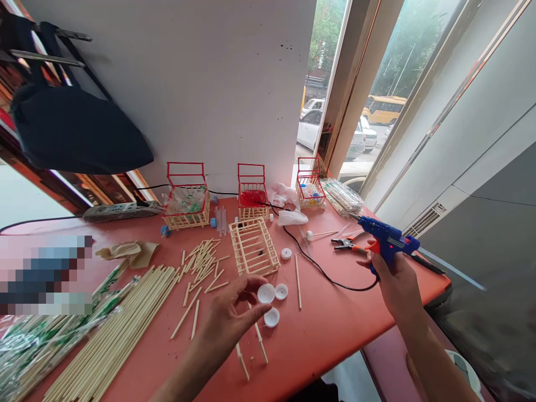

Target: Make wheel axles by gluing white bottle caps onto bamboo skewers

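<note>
Pinching one white cap point(266, 293) in the left hand point(226, 317), near two more caps point(272, 317) on the red table point(335, 324); gripping one blue glue gun point(383, 233) in the right hand point(397, 279). Behind, three baskets point(254, 213) by pale wall point(209, 84) and windows point(326, 39). Hard to count: sticks point(121, 329), some partly hidden behind the left hand.

Daylight enters through the windows point(326, 33) at far right; the exterior view is pale and partly washed out. The tabletop point(326, 312) receives diffuse illumination with faint shadows. The near right corner is dim and soft. Wide-angle distortion stretches the edges. Pixelation obscures one patch at left.
</note>
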`<state>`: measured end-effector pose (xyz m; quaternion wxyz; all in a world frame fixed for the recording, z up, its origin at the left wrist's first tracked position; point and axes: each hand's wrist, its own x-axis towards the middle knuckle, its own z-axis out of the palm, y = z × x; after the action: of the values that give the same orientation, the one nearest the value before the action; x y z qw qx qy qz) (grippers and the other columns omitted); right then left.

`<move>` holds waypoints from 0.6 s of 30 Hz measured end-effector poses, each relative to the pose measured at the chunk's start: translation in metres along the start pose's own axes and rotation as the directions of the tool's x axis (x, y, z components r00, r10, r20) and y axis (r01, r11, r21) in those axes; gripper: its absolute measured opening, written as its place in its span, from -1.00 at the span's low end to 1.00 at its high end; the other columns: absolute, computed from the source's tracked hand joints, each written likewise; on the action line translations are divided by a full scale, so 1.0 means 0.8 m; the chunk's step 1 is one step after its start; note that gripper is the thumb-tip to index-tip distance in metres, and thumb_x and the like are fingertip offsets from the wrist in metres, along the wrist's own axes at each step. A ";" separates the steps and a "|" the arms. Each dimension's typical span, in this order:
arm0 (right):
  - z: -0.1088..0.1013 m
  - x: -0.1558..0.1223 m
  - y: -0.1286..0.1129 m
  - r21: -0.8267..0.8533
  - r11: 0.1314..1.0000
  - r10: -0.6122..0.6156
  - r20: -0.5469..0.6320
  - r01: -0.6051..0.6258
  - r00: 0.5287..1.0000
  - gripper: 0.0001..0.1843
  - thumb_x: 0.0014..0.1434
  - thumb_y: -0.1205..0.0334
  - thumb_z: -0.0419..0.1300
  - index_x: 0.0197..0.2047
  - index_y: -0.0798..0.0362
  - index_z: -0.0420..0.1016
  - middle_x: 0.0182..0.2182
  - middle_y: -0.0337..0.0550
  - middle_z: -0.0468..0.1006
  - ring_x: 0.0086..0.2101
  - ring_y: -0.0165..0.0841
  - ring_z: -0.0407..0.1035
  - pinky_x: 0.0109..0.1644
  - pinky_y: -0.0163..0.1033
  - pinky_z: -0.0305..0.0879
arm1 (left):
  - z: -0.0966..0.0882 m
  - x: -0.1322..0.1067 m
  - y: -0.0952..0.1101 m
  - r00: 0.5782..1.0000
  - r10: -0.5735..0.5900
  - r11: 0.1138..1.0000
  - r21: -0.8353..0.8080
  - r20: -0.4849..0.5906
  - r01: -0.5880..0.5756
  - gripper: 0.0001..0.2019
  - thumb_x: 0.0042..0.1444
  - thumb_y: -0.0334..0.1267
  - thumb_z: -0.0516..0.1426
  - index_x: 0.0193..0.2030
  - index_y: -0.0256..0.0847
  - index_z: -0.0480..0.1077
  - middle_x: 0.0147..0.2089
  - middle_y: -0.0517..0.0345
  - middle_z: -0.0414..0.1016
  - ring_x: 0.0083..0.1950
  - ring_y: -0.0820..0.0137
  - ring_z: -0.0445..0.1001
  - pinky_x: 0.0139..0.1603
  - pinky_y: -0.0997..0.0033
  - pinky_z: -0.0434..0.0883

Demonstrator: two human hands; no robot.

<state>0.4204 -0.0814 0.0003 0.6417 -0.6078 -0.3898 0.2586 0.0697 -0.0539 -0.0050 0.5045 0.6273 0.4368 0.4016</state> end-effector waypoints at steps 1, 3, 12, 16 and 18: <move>0.005 -0.005 -0.005 -0.043 0.999 -0.003 0.010 0.003 1.000 -0.54 0.05 -0.13 0.50 -0.15 0.01 0.57 -0.36 -0.18 0.64 -0.29 -0.23 0.58 -0.15 -0.15 0.59 | -0.004 -0.002 -0.003 1.000 -0.002 1.000 -0.003 -0.007 0.002 -0.74 0.04 -0.18 0.37 -0.13 -0.14 0.57 -0.16 0.08 0.66 -0.16 0.22 0.60 -0.11 0.31 0.51; 0.018 -0.014 -0.016 -0.017 0.999 0.036 0.091 -0.034 0.995 -0.55 0.06 -0.12 0.50 -0.15 0.02 0.58 -0.36 -0.15 0.63 -0.30 -0.24 0.53 -0.23 -0.16 0.54 | -0.011 -0.006 -0.009 1.000 -0.010 1.000 0.001 -0.022 0.010 -0.74 0.06 -0.17 0.35 -0.11 -0.15 0.56 -0.15 0.08 0.66 -0.15 0.23 0.60 -0.11 0.31 0.52; 0.053 -0.031 -0.056 0.019 0.994 0.089 0.476 -0.111 0.875 -0.68 0.25 -0.06 0.37 -0.04 -0.04 0.62 -0.02 0.00 0.56 -0.31 -0.32 0.38 -0.45 -0.29 0.31 | -0.020 -0.011 -0.027 0.997 0.007 0.994 -0.110 -0.073 -0.015 -0.71 0.04 -0.12 0.37 -0.12 -0.17 0.56 -0.18 0.11 0.65 -0.19 0.29 0.60 -0.14 0.35 0.51; 0.058 -0.038 -0.064 -0.050 0.989 0.140 0.663 -0.142 0.736 -0.68 0.33 -0.04 0.29 -0.02 0.01 0.60 -0.12 0.04 0.57 -0.31 -0.31 0.40 -0.49 -0.33 0.25 | -0.019 -0.009 -0.043 0.998 -0.048 0.953 -0.301 -0.038 0.034 -0.63 0.02 -0.05 0.38 -0.08 -0.18 0.55 -0.15 0.06 0.67 -0.12 0.23 0.63 -0.08 0.31 0.54; 0.063 -0.042 -0.065 -0.061 0.989 0.137 0.726 -0.135 0.674 -0.65 0.34 -0.06 0.27 -0.02 0.05 0.58 -0.19 0.01 0.55 -0.37 -0.35 0.38 -0.52 -0.35 0.23 | -0.019 -0.010 -0.044 0.997 -0.041 0.953 -0.303 -0.060 0.021 -0.60 -0.01 -0.06 0.40 -0.07 -0.19 0.55 -0.17 0.07 0.66 -0.16 0.25 0.61 -0.12 0.32 0.53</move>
<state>0.3529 -0.0864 0.0432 0.4124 -0.4831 -0.5666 0.5249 0.0480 -0.0536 -0.0380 0.5860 0.5224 0.3962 0.4761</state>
